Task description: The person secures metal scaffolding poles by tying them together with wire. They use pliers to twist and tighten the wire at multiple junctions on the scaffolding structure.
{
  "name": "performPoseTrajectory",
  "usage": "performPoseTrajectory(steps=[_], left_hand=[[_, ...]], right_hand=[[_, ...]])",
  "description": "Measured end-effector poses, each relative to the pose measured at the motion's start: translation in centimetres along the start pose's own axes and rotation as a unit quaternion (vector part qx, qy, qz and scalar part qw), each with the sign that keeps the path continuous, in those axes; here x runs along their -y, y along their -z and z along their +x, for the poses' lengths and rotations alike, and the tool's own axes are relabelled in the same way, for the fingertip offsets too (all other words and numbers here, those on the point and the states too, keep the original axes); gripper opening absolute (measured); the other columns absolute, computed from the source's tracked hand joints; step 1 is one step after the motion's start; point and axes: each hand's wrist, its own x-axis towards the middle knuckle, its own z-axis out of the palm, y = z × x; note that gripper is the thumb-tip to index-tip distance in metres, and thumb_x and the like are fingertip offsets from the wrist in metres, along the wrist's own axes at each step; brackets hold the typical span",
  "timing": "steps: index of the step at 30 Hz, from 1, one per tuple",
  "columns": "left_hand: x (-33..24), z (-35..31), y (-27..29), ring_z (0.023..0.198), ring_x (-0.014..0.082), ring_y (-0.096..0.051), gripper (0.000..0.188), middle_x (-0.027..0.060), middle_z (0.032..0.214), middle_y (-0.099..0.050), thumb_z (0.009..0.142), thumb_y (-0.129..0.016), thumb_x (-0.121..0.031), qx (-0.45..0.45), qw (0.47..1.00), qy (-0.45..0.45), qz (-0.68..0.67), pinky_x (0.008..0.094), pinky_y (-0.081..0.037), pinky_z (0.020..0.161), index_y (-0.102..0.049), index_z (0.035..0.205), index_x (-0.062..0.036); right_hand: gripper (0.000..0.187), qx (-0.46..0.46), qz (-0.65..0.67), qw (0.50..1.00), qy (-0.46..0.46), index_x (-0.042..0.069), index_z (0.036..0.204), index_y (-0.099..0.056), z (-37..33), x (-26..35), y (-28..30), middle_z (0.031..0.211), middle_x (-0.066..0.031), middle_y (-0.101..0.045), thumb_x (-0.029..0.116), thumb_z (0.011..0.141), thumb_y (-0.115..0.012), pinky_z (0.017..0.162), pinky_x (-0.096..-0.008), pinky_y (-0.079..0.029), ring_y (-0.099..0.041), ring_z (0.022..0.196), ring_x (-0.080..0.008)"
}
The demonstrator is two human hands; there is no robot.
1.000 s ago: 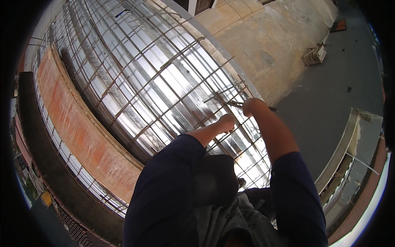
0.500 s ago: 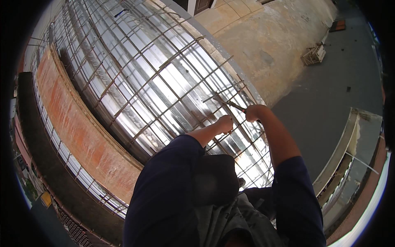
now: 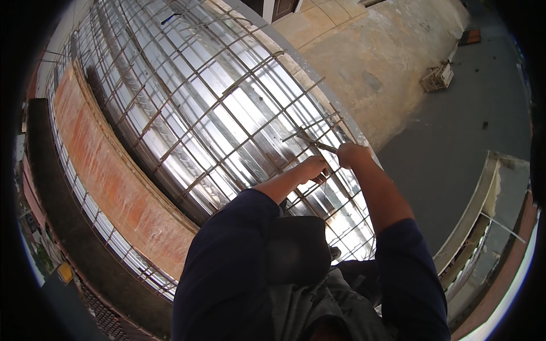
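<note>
Left hand (image 3: 313, 169): just off the middle of the head view, at 3 o'clock, low over the bars; its fingers now look looser, half bent and partly spread, where half a second ago they are bunched in a fist. Thin strands show by the fingertips; whether they are pinched, I cannot tell.
Right hand (image 3: 352, 155): between 2 and 3 o'clock, near the left; fingers wrapped tight round the tool's handle.
Tool (image 3: 325, 147): long and thin, running from the right fist toward 10 o'clock, its head at a bar crossing; touching or just above, I cannot tell.
Meaning: the left grip seems to be easing or shifting while the tool serves the same crossing, so the work there looks unfinished.
Bars (image 3: 253, 72): a steel grid from 11 o'clock round to 4, over the shiny sheet (image 3: 224, 131); both hands are at its 3 o'clock edge.
Against the earlier frame: the handle end showing beyond the right fist is now hidden; the tool's head is at about the same crossing; the whole view shifts slightly.
Board (image 3: 125, 170): orange-brown, at 9 o'clock, well apart from both hands.
Rack (image 3: 437, 78): small, on the ground at 2 o'clock.
</note>
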Motion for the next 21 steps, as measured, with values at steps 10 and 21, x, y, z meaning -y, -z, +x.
performPoseTrajectory(steps=[10,21], left_hand=[[-0.6,-2.6,2.9,0.115,0.0307,-0.050,0.057,0.0128,0.122,-0.052,0.073,-0.062,-0.004,-0.244,0.741,-0.312,0.543,0.0449,-0.044,0.089,-0.050,0.127,-0.0161],[-0.4,3.3,-0.7,0.085,0.0291,-0.059,0.016,0.0084,0.083,-0.059,0.066,-0.063,-0.013,-0.130,0.655,-0.456,0.588,0.0407,-0.043,0.078,-0.064,0.082,-0.0139]], right_hand=[[0.027,0.192,0.659,0.728,-0.015,-0.005,0.090,-0.059,-4.0,-0.9,-4.4,0.075,-0.0147,-0.063,0.016,0.078,-0.071,0.043,-0.0318,-0.051,-0.063,0.057,-0.0225],[0.065,0.136,0.509,0.849,0.037,-0.007,0.123,-0.049,-4.5,-4.7,-5.3,0.096,-0.0160,-0.064,0.029,0.076,-0.074,0.052,-0.0376,-0.057,-0.066,0.073,-0.0254]])
